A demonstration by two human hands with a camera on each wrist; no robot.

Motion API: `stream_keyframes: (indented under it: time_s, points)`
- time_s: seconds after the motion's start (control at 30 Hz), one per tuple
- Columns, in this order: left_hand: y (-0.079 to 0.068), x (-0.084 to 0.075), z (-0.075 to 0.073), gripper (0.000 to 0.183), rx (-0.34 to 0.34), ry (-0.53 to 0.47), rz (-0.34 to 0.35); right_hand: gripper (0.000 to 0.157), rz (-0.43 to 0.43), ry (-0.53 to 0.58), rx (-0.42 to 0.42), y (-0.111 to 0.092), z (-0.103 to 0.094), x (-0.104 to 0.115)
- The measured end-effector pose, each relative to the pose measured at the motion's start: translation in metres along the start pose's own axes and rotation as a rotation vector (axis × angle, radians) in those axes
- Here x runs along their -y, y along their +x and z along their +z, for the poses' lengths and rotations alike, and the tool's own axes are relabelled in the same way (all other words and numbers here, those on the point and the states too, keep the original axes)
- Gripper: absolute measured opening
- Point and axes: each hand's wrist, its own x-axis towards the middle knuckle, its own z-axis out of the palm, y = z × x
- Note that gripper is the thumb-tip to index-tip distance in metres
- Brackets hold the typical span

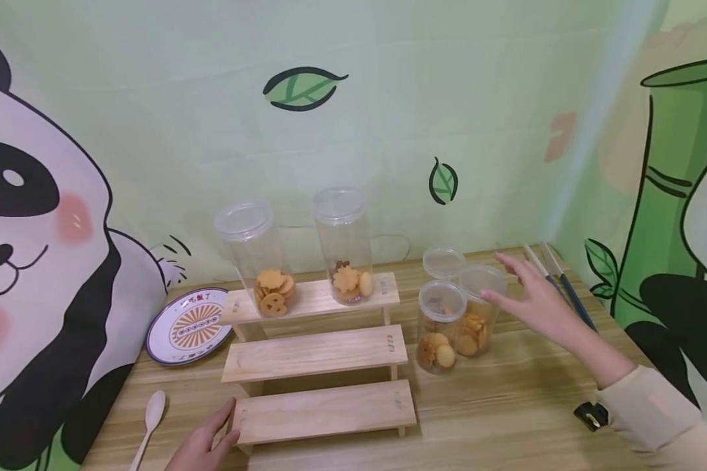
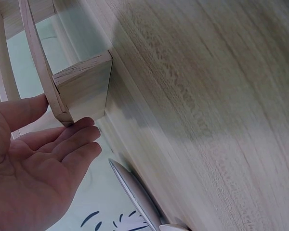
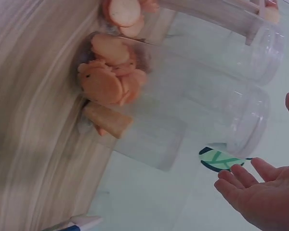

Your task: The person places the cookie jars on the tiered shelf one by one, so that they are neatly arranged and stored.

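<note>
My left hand (image 1: 205,441) is at the left end of a three-step wooden display stand (image 1: 315,353). In the left wrist view its thumb and fingers (image 2: 79,137) pinch the corner of the lowest board. My right hand (image 1: 533,297) hovers beside the lids of three clear jars on the table, fingers spread and nothing in them. The front jar (image 1: 442,330) and the right jar (image 1: 477,320) hold cookies; the back jar (image 1: 444,263) is mostly hidden behind them. On the top step stand two taller-looking cookie jars, one left (image 1: 250,255) and one right (image 1: 343,245).
A patterned plate (image 1: 194,327) lies left of the stand, with a pale spoon (image 1: 153,415) in front of it. Dark-handled utensils (image 1: 574,297) lie at the back right. A small black object (image 1: 591,416) is by the right sleeve. A panda-print cloth backs the table.
</note>
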Motion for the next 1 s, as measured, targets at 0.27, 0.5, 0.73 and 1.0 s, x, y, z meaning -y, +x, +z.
stream_keyframes:
  time_s: [0.27, 0.5, 0.73, 1.0]
  points:
    - [0.001, -0.001, 0.000, 0.058, -0.006, -0.002, -0.012, 0.086, 0.047, 0.217, 0.044, 0.005, 0.015, -0.016]
    - [-0.001, 0.000, 0.001, 0.058, -0.014, -0.002, 0.003, 0.091, 0.063, 0.244, 0.050, 0.007, 0.023, -0.020]
    - [-0.002, -0.001, 0.001, 0.057, -0.021, 0.001, 0.004, 0.091, 0.079, 0.230, 0.042, 0.006, 0.025, -0.020]
    - [-0.001, -0.001, 0.002, 0.057, -0.020, -0.001, -0.009, 0.086, 0.096, 0.212, 0.025, 0.006, 0.026, -0.017]
